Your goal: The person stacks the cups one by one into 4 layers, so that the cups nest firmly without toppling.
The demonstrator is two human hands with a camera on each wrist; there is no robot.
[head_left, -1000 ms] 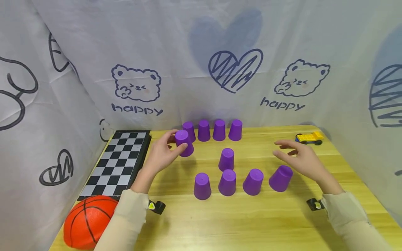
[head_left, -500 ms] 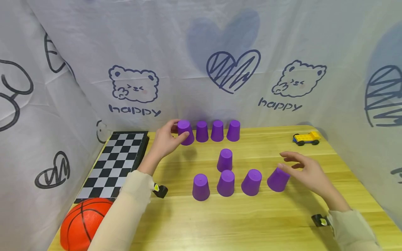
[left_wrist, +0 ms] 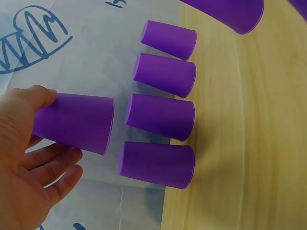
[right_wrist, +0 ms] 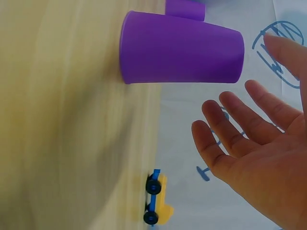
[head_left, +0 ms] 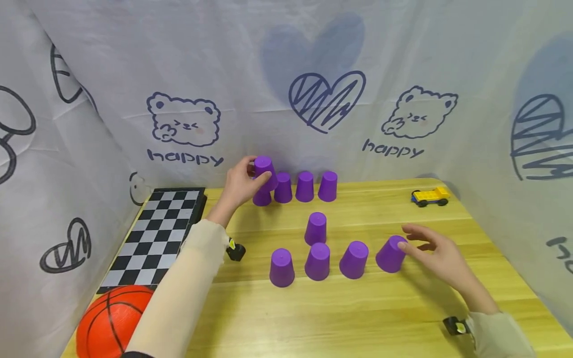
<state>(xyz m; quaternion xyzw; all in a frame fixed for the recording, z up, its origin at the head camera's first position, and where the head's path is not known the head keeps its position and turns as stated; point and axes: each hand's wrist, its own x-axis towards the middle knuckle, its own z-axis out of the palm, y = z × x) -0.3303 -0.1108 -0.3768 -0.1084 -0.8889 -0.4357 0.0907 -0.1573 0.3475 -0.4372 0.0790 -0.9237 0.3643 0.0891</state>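
Pinched between the thumb and fingers of my left hand (head_left: 243, 184) is an upside-down purple cup (head_left: 265, 171). It is raised at the left end of the back row, overlapping the leftmost back cup (head_left: 261, 199) in the head view. From the left wrist, the held cup (left_wrist: 79, 123) is seen apart from the row, level with the gap between the two leftmost cups. My right hand (head_left: 440, 256) hovers with fingers spread beside the rightmost front cup (head_left: 388, 257). In the right wrist view, a space separates its fingers from that cup (right_wrist: 182, 50).
Other upside-down cups stand in the front row (head_left: 317, 262), with one cup (head_left: 316, 228) behind it. A chessboard (head_left: 154, 233) and an orange basketball (head_left: 114, 323) lie left. A yellow toy truck (head_left: 429, 197) stands back right. A printed curtain (head_left: 250, 74) hangs behind the table.
My left hand has carried its cup backward and up over the back row. The right hand has come down and nearer the person, beside the rightmost front cup.
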